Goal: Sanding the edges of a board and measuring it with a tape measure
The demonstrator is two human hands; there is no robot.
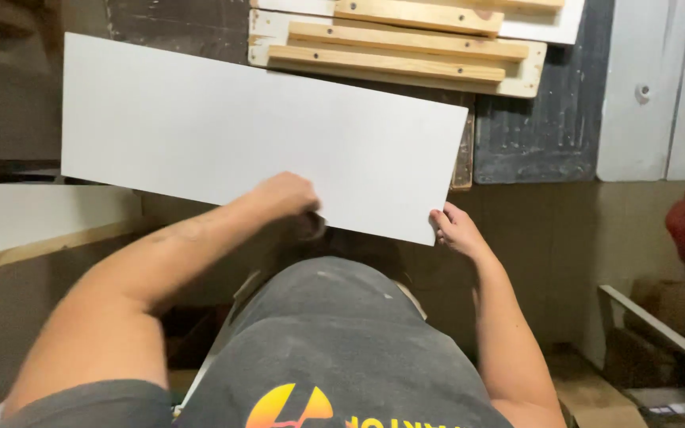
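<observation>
While both hands hold it, white panel [263,135] lies flat mid-frame, running 10 to 4 o'clock. Left hand [283,196] fingers curl on near edge; right hand [455,230] fingers pinch 4 o'clock corner. Looks stiff, smooth, slippery, fairly light; edges grip best.

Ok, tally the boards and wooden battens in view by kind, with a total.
Large plain white panel, held by the left hand and right hand: 1
White boards with battens fixed on them: 2
Light wooden battens on those boards: 4
Total: 7
</observation>
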